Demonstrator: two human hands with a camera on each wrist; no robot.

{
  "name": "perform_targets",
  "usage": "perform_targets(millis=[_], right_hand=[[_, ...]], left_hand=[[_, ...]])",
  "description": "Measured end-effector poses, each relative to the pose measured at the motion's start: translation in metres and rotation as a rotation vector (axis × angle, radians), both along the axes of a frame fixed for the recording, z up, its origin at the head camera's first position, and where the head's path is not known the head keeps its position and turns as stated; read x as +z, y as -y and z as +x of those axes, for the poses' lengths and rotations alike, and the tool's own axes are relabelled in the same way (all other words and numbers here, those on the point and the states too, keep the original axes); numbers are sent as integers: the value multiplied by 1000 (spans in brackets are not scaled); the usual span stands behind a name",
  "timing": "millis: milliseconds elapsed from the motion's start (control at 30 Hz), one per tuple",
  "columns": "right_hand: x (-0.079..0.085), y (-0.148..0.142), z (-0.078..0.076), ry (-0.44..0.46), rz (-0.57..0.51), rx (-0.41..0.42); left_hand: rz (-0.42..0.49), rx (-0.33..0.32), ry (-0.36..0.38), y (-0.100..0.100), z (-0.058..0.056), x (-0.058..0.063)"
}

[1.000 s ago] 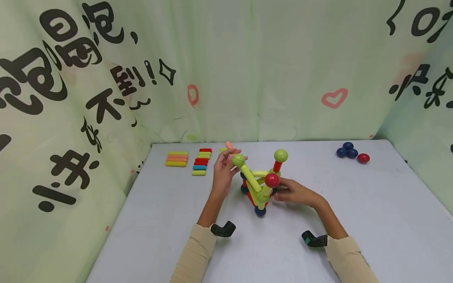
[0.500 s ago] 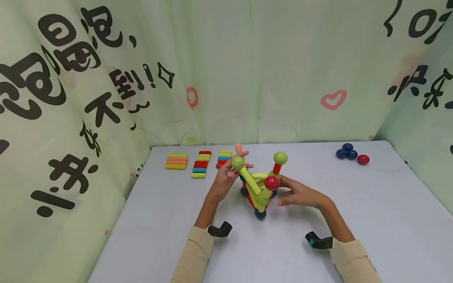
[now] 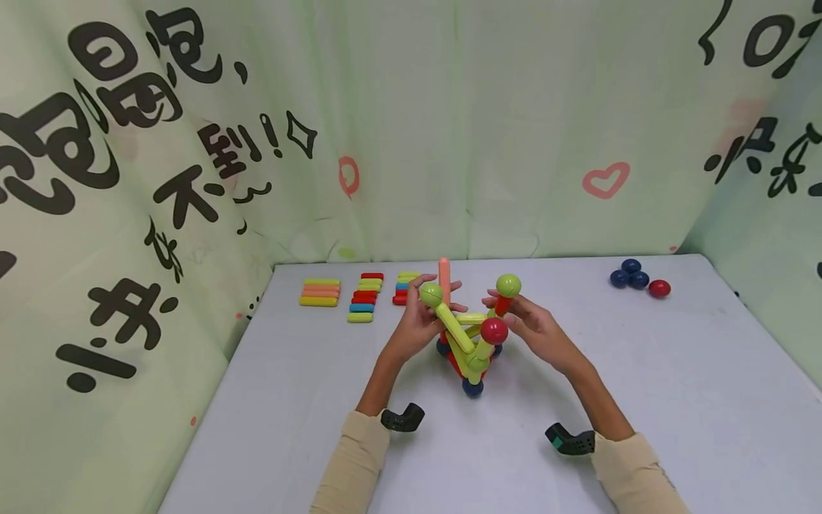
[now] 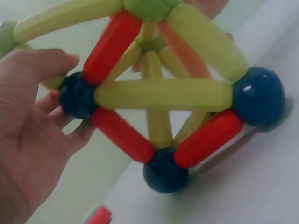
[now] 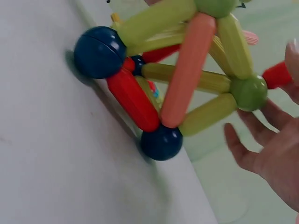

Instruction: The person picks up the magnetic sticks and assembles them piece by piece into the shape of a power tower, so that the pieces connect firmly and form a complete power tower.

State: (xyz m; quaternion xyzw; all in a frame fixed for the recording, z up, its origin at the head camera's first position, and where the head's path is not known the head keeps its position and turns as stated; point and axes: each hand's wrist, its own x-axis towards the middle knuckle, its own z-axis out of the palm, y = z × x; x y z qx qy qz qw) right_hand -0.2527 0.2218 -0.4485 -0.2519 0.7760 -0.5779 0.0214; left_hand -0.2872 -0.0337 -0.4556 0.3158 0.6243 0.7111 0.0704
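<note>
At mid-table I find the frame (image 3: 456, 328), left hand (image 3: 419, 327) curled on its blue ball (image 4: 77, 96), right hand (image 3: 541, 334) loosely spread; bracing joints lightly while handling the pink rod (image 3: 444, 277) seems advisable.

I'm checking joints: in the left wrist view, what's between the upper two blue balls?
The left wrist view shows a yellow-green stick joining the left blue ball to the right one.
</note>
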Motion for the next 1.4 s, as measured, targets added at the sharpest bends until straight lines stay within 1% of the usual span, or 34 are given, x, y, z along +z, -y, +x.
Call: perform_targets(millis=[100,167,200,233,300,367,433,600,700,833,900,1000,1067,1133,1167,1200,1233,1267,1300,1333,1400], right_hand=[[-1,8,-1,-43,-45,-100],[-3,12,-2,-63,-74,-146],[-3,13,-2,-66,-85,-161],[-4,15,-1,-72,-95,-170],[-5,17,-2,-76,-112,-184],[-6,18,-2,-86,-116,-197],[-7,20,-2,-96,-120,-207],[-8,23,0,-98,-123,-231],[-8,24,1,-88,-115,-238],[-7,26,2,-89,-95,-238],[-7,26,2,-92,-83,-231],[-8,26,2,-76,-87,-216],[-9,26,4,-58,-97,-203],[-11,26,6,-36,-102,-188],[-12,25,7,-26,-100,-182],[-13,25,9,-14,-101,-178],[-14,24,11,-3,-102,-174],[-15,24,13,6,-99,-175],[-15,23,16,23,-102,-176],[-16,21,18,42,-107,-178],[-19,19,23,79,-118,-177]], left_hand=[[-36,95,13,-8,10,13],[-78,159,12,-13,17,21],[-88,181,11,-15,21,25],[-98,198,22,-17,23,26],[-112,231,8,-20,21,20],[-108,241,-1,-21,17,13],[-101,231,0,-21,12,4],[-97,182,16,-17,9,0],[-133,190,18,-14,10,0],[-188,219,6,-12,11,1],[-205,213,0,-11,10,1],[-274,181,-24,-6,8,4],[-340,138,-45,2,5,6],[-413,94,-60,14,2,8],[-442,79,-58,22,1,8],[-469,78,-54,31,-2,8],[-491,89,-44,41,-4,7],[-515,120,-32,50,-6,5],[-545,176,-18,60,-8,3],[-568,245,-5,69,-10,1],[-617,417,45,87,-13,-6]])
